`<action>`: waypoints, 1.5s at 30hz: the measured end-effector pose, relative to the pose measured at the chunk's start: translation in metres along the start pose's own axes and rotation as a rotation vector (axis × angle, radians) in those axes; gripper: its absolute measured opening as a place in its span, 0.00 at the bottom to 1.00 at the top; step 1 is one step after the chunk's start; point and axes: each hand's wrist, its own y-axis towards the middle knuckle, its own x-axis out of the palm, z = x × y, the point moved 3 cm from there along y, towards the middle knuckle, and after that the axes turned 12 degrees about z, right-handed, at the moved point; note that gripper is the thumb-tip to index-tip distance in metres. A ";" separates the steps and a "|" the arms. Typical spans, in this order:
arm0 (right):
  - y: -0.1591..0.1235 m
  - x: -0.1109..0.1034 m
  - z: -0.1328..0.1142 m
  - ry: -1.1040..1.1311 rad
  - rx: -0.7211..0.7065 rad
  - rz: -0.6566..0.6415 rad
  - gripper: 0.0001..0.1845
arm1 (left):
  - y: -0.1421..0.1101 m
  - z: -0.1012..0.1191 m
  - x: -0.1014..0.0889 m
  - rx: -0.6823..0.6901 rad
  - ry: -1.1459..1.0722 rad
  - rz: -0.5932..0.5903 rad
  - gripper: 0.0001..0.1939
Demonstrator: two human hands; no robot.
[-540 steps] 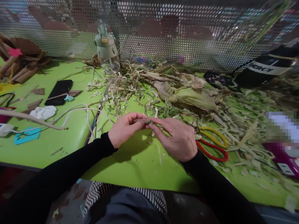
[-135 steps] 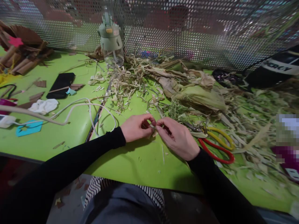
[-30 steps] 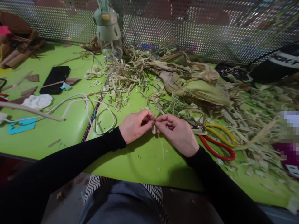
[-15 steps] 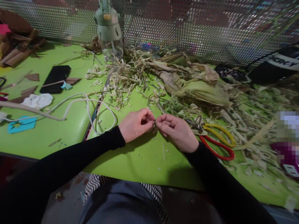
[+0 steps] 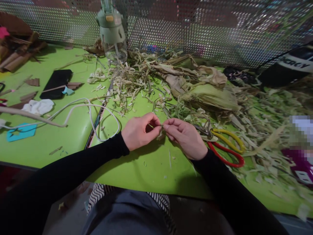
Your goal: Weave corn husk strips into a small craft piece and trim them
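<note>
Above the green table (image 5: 146, 178), my left hand (image 5: 139, 131) and my right hand (image 5: 185, 135) meet fingertip to fingertip. Both pinch a small, thin greenish strip (image 5: 161, 126) that looks like plant husk; most of it is hidden by the fingers. Just right of my right hand lie scissors with one yellow and one red handle (image 5: 228, 141), their blades partly among the scraps. Beyond the hands, shredded husk strips (image 5: 127, 81) are heaped beside larger dried corn husks (image 5: 212, 96).
A clear bottle with a green lid (image 5: 113, 39) stands by the perforated metal screen (image 5: 166, 26). To the left lie a black phone (image 5: 56, 84), a looped white cable (image 5: 91, 114), crumpled white tissue (image 5: 38, 106) and a blue paper piece (image 5: 21, 132). More husk scraps (image 5: 266, 130) cover the right side.
The view has shifted very slightly. Both hands keep their pinch at the same spot, with only a tiny movement of the fingertips.
</note>
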 end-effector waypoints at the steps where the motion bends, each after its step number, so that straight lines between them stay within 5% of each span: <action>1: 0.000 0.000 0.000 0.000 0.000 -0.002 0.13 | 0.000 0.000 0.000 0.018 0.022 0.000 0.06; 13: -0.004 0.003 -0.001 -0.092 -0.094 0.001 0.13 | -0.002 0.001 0.000 0.105 0.249 0.005 0.09; 27: -0.006 -0.005 -0.013 -0.143 -0.233 0.061 0.12 | 0.003 0.003 -0.008 0.135 0.162 0.013 0.05; 39: -0.007 -0.005 -0.007 -0.253 -0.203 -0.001 0.14 | 0.003 0.002 -0.003 0.261 0.522 -0.088 0.12; 45: 0.002 -0.010 -0.004 -0.062 -0.125 0.063 0.13 | 0.012 -0.007 -0.009 0.145 0.272 -0.041 0.09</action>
